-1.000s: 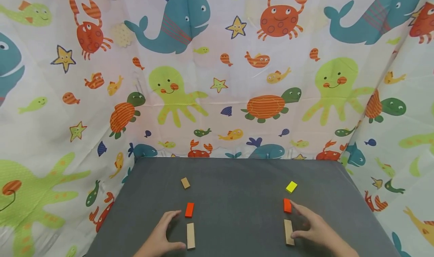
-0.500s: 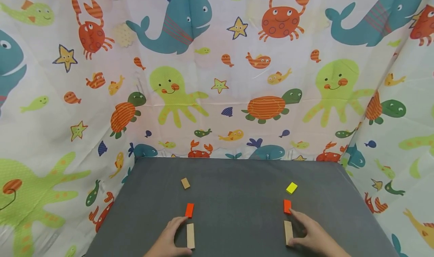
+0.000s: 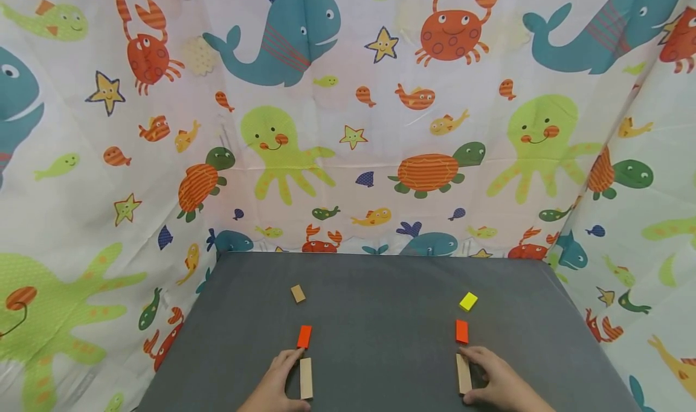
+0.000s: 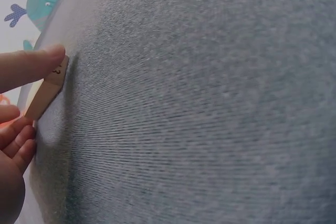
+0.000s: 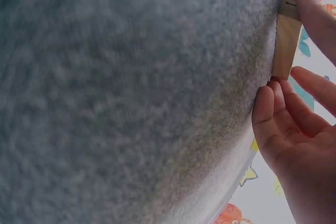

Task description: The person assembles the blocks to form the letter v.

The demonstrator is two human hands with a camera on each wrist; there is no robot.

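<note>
Two long plain wooden blocks lie on the dark grey table, one by each hand. My left hand [image 3: 276, 383] pinches the left wooden block [image 3: 307, 379] lengthwise, thumb at its near end and fingertips at its far end. A dark mark shows on that block's end face [image 4: 56, 71], partly under the thumb, in the left wrist view. My right hand [image 3: 497, 380] spans the right wooden block [image 3: 464, 374] the same way. Its thumb touches the end with dark lines, and its fingers meet the other end of the wood [image 5: 286, 45]. Both blocks rest on the cloth.
Beyond the left block lie a red block [image 3: 304, 336] and a small wooden block [image 3: 298, 293]. Past the right one are another red block [image 3: 461, 331] and a yellow block [image 3: 468, 301]. A sea-animal curtain [image 3: 348, 176] surrounds the grey table [image 3: 380, 339].
The left hand has moved right onto its wooden block. My right hand has drawn nearer and slid left, off the red block's side, closing around its wooden block's ends. The blocks stay put.
</note>
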